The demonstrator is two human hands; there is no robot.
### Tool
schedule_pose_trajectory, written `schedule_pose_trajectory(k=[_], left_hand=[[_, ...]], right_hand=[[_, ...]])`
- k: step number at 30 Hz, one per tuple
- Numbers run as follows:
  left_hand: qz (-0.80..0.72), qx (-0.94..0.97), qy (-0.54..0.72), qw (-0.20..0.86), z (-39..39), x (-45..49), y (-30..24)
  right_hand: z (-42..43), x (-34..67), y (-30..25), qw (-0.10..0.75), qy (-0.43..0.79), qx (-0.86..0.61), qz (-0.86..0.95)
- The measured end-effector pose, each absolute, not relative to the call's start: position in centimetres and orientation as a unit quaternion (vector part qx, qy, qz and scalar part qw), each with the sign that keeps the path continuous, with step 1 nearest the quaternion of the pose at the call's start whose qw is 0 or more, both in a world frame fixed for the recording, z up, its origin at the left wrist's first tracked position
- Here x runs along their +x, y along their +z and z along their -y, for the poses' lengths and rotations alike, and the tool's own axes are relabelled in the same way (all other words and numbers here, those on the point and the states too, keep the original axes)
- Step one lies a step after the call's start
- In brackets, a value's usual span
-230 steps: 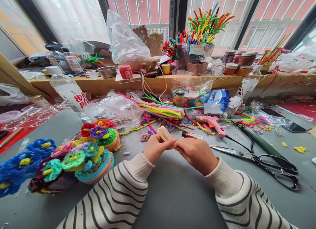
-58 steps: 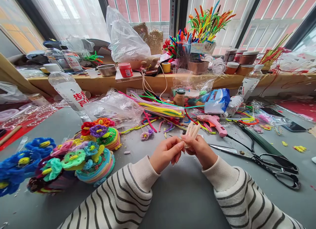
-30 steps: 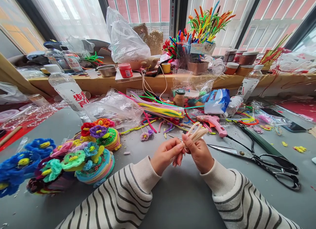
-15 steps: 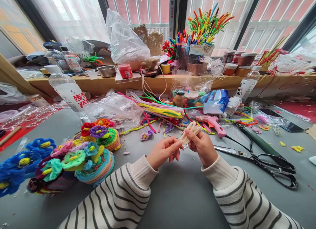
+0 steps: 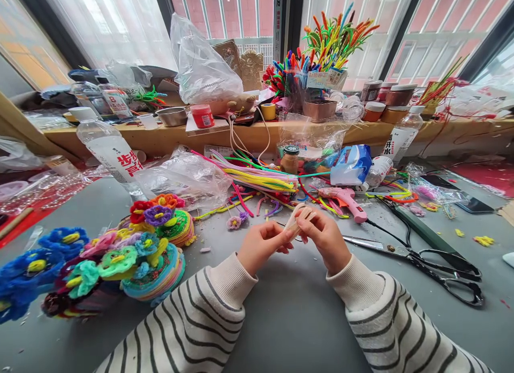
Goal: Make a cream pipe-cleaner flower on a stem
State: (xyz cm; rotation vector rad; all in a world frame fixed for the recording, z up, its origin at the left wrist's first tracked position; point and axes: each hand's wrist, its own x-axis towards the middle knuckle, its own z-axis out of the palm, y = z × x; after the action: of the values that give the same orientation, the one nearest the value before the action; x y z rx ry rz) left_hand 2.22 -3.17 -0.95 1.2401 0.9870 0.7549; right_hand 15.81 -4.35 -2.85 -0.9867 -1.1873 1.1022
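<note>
Between my two hands is a cream, looped bundle that looks like bent pipe cleaner (image 5: 304,210). My left hand (image 5: 262,246) pinches its lower left end between thumb and fingers. From the other side, my right hand (image 5: 328,241) grips the loops with thumb and forefinger. The fingertips nearly meet and cover part of the bundle. Just beyond the hands lies a bunch of coloured pipe cleaners (image 5: 265,179). Large black-handled scissors (image 5: 391,248) rest on the table to the right of my right hand.
Pipe-cleaner flowers (image 5: 120,259) stand on the left beside a water bottle (image 5: 110,150). A pink glue gun (image 5: 348,200) with a cord lies beyond the scissors. Across the back runs a shelf (image 5: 241,133) crowded with jars, bags and coloured stems. A phone (image 5: 476,204) lies at the right.
The cream bundle has tipped lower and to the left, and both hands have turned slightly with it. My right fingers have shifted along the loops. The grip of both hands stays.
</note>
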Motion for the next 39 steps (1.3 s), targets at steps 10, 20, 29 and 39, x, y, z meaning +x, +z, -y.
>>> schedule_pose_trajectory(k=[10,20,29,39], left_hand=[[-0.427,0.581,0.339,0.604,3.3,2.1,-1.3],[-0.437,0.583,0.374,0.573,3.2,2.0,-1.6],[-0.443,0.587,0.387,0.557,3.3,2.1,-1.4],[-0.418,0.579,0.405,0.571,3.0,1.9,-2.0]], right_hand=[[4.5,15.7,-2.6,0.543,0.581,-0.414,0.444],[4.3,15.8,-2.9,0.524,0.501,-0.468,0.505],[4.4,15.9,-2.9,0.521,0.497,-0.455,0.524],[4.3,15.4,-3.1,0.535,0.541,-0.431,0.485]])
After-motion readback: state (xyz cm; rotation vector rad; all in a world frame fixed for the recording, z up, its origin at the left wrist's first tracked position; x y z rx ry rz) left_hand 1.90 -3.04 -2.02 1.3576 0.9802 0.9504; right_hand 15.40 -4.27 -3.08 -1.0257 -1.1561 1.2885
